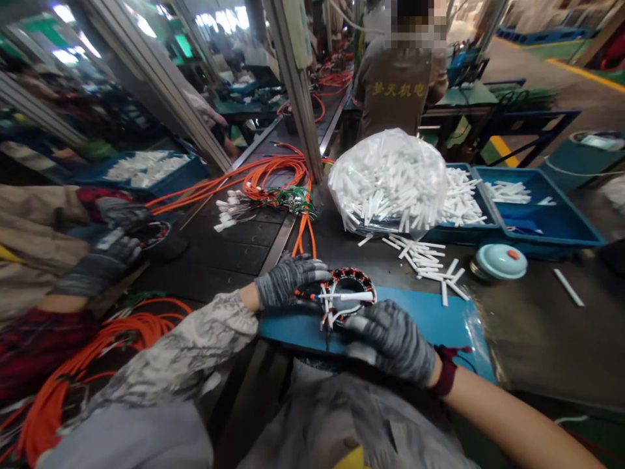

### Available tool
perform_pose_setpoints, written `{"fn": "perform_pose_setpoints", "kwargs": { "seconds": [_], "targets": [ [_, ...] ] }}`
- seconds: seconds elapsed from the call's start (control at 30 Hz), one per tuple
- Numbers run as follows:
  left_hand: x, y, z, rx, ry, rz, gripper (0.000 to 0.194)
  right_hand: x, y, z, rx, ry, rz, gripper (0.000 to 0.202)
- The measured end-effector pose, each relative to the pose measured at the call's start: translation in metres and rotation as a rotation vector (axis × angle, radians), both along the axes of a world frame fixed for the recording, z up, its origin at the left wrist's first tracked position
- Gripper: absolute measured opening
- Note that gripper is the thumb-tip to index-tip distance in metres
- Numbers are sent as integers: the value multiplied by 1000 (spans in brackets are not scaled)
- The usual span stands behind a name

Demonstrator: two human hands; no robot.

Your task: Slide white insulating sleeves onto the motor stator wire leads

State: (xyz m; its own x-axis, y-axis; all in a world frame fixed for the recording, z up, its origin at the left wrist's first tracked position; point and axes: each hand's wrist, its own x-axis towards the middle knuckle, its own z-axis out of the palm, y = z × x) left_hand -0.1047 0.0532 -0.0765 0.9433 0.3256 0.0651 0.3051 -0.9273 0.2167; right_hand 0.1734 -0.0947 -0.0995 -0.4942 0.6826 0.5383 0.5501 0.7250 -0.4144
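A ring-shaped motor stator with dark and orange windings lies on a blue mat in front of me. White sleeving and thin leads cross its opening. My left hand, in a grey striped glove, grips the stator's upper left edge, beside an orange lead. At the lower right edge, my right hand, gloved alike, has its fingers curled against the ring. The undersides of both hands are hidden.
White tubes lie loose behind the mat, near a full plastic bag and blue bins. A round light-blue container stands right. Orange cables cross the conveyor. A co-worker's gloved hands work at left.
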Motion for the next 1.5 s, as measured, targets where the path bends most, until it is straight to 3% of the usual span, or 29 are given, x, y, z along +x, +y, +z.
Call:
{"fn": "perform_pose_setpoints", "kwargs": {
  "seconds": [0.07, 0.17, 0.37, 0.43, 0.53, 0.63, 0.7, 0.77, 0.8, 0.87, 0.97, 1.1, 1.23, 1.37, 1.5],
  "targets": [
    [5, 2, -1, -60, 10, 62, 50, -9, -8, -9, 89, -116, -20, 40],
    [9, 0, 2, -121, 13, 163, 47, -12, -4, -18, 187, -192, -122, 27],
    [19, -26, 11, -459, -59, 285, 43, 28, 30, -18, 125, -154, -17, 20],
    [29, -39, 16, -541, -100, 373, 40, 42, 47, -21, 90, -151, -65, 26],
    [43, -51, 21, -532, -199, 541, 38, 57, 72, -30, -34, 20, -251, 40],
    [41, -56, 18, -340, -329, 607, 47, 68, 81, -34, -149, 308, -399, 46],
    [32, -59, 12, -100, -417, 567, 58, 71, 69, -31, -147, 417, -514, 40],
    [24, -61, 7, 109, -421, 415, 51, 67, 43, -23, -24, 407, -589, 30],
    [21, -60, 6, 177, -387, 317, 43, 62, 27, -18, 67, 365, -589, 27],
    [20, -56, 5, 245, -295, 161, 37, 42, -3, -8, 172, 217, -404, 25],
    [26, -41, 8, 176, -243, 67, 37, -4, -28, -1, 243, -57, -47, 23],
    [34, -28, 13, -3, -165, 62, 45, -61, -20, -10, 129, -170, -77, 43],
    [34, -31, 10, 8, -126, 50, 43, -95, -5, -22, 255, -218, -124, 23],
    [37, -33, 5, -45, -56, 83, 33, -100, -8, -20, 261, -185, -160, 24],
    [42, -26, 11, -85, -9, 123, 30, -61, -16, -3, 129, -99, -245, 22]
  ]
}}
